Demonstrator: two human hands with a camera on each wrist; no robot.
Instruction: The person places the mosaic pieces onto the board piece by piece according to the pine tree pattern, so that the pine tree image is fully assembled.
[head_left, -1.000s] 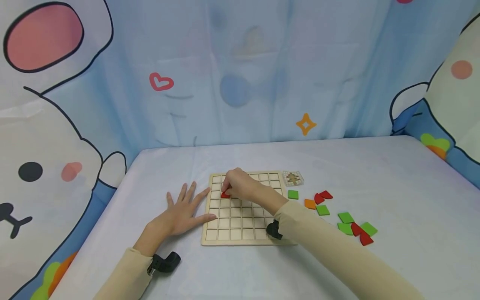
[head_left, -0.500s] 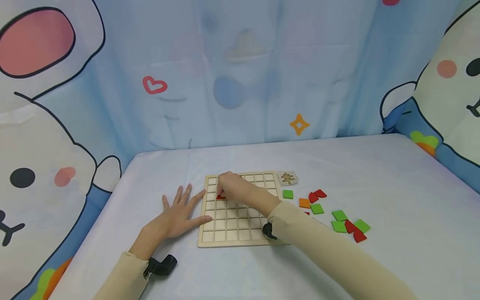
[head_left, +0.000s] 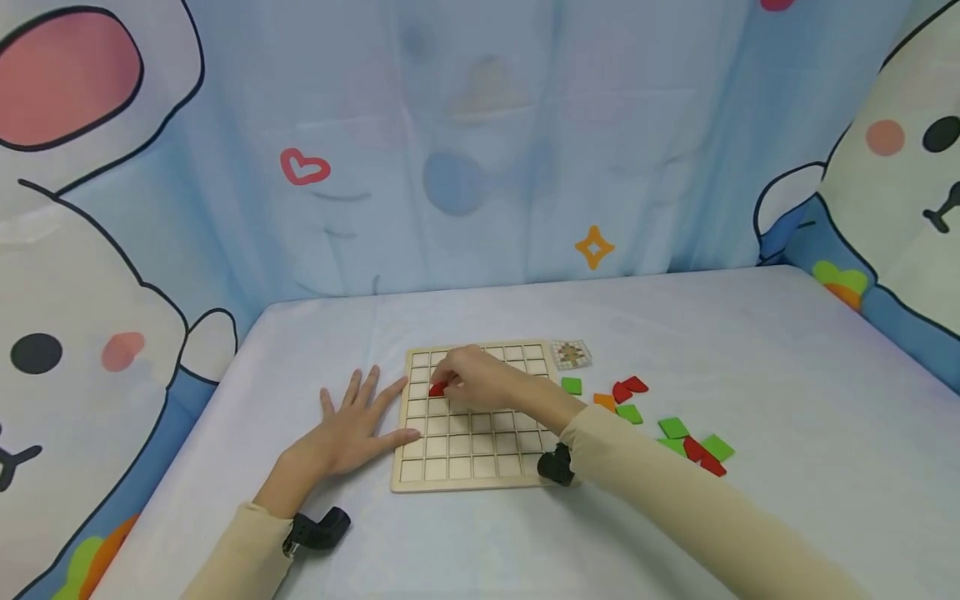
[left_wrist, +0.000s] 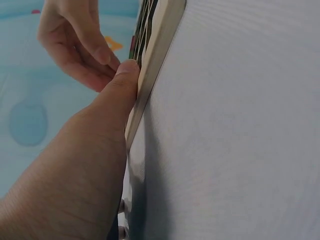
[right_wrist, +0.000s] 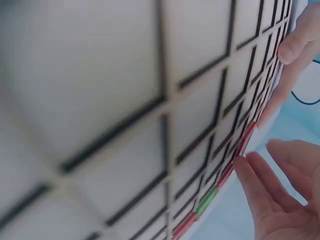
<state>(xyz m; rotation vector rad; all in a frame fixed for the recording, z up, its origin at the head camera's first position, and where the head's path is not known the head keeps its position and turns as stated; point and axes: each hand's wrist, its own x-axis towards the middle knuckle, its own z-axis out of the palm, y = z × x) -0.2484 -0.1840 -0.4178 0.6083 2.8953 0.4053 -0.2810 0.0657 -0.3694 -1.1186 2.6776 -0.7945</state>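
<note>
While left hand (head_left: 351, 432) lies with fingers spread wide, thumb on left rim of gridded board (head_left: 468, 447), right hand (head_left: 480, 380) sits over board, fingers loosely bent, tips apart. Red piece (head_left: 437, 389) lies on upper-left part of board, right at right hand's tips; firm touch or not, cannot tell. Right of board on tablecloth (head_left: 817, 392): patterned card (head_left: 572, 355), orange tile (head_left: 603, 402), green tiles (head_left: 628, 414), loose red pieces (head_left: 622, 392).
</note>
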